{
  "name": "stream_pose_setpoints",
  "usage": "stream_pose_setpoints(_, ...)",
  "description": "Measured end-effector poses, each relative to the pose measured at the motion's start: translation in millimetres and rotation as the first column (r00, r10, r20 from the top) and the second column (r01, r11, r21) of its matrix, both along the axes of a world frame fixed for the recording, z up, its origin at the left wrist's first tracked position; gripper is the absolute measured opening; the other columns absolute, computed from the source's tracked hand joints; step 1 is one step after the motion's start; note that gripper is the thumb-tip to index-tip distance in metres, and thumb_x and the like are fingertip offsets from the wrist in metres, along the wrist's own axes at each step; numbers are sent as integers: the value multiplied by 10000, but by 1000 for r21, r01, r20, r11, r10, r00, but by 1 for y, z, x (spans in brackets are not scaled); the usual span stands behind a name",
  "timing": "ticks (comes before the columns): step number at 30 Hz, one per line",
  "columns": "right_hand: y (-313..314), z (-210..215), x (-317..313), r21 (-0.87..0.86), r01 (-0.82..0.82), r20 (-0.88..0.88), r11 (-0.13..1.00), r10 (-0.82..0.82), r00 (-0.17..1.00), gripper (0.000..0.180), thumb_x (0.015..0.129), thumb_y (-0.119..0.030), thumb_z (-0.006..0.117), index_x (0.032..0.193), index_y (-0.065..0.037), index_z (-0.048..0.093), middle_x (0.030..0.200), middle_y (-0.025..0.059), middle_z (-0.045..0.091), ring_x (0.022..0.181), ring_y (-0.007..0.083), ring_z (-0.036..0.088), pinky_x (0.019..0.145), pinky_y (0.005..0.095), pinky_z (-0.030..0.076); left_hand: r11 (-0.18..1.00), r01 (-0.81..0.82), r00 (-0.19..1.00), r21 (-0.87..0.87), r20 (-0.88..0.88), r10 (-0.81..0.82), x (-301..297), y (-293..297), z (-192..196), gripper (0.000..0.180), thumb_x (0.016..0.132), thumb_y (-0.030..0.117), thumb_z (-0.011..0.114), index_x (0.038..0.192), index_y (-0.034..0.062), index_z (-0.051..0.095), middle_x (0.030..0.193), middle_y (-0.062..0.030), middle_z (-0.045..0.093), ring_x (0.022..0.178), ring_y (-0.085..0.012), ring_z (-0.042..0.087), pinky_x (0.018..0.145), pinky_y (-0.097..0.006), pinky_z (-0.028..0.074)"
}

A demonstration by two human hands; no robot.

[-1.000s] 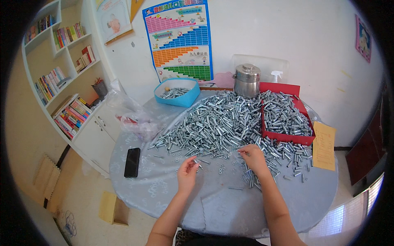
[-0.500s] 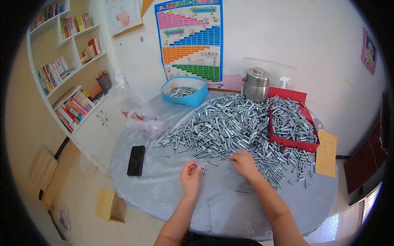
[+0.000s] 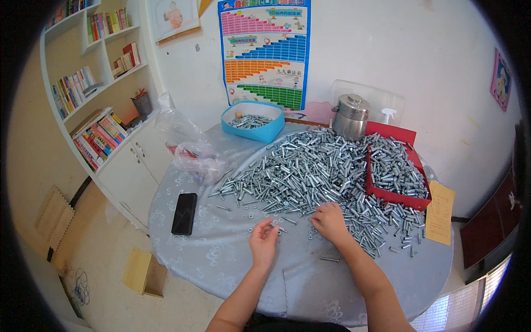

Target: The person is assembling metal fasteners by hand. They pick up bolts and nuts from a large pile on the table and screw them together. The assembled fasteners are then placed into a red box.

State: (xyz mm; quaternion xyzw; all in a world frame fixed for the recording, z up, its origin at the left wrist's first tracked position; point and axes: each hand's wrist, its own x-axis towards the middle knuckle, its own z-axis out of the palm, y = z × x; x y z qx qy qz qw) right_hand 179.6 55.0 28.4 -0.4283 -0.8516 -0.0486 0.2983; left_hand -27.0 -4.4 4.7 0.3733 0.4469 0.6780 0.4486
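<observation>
A wide heap of silvery bolt-like metal pieces [image 3: 304, 166] covers the middle of the table. At its near edge my right hand [image 3: 331, 222] is closed, fingertips pinched together and pointing left; whatever they hold is hidden. My left hand [image 3: 263, 244] is half curled a little to the left, thumb and fingertips close together around something small and metallic that I cannot make out. Beside its fingertips lie a few loose bolts [image 3: 289, 219] and small ring-like nuts or washers. A single bolt [image 3: 329, 259] rests on the cloth nearer to me, below my right hand.
A black phone [image 3: 184, 214] lies at left on the grey tablecloth [image 3: 232, 276]. Behind the heap stand a blue bin [image 3: 254, 131] with more pieces and a steel pot [image 3: 351, 117]. At right are a filled red box [image 3: 398, 198] and a brown paper sheet [image 3: 440, 213]. Clear plastic bags [image 3: 191, 149] sit at back left.
The whole view has shifted slightly. My left hand has turned a little, its fingers reaching toward the right. The right hand stays at the heap's edge, still pinched.
</observation>
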Motion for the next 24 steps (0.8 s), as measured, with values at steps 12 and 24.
stream_pose_setpoints(12, -30, -16, -22, -556, -365, -625, 747, -87, 776, 126, 779, -138, 631, 824, -23, 608, 818, 42, 566, 774, 126, 532, 716, 245, 424, 975, 173, 959, -137, 251, -134, 1, -2, -3, 170, 821, 81, 603, 954, -20, 575, 786, -89, 616, 603, -123, 573, 567, -266, 518)
stream_pose_setpoints(24, -41, 0, -29, -513, -366, -700, 777, -132, 702, 147, 782, -116, 642, 873, -3, 620, 850, 49, 619, 761, 111, 559, 704, 241, 444, 930, 304, 888, -207, 416, -197, 4, -3, -4, 149, 827, 91, 600, 917, -19, 556, 827, -140, 632, 599, -147, 594, 570, -267, 535)
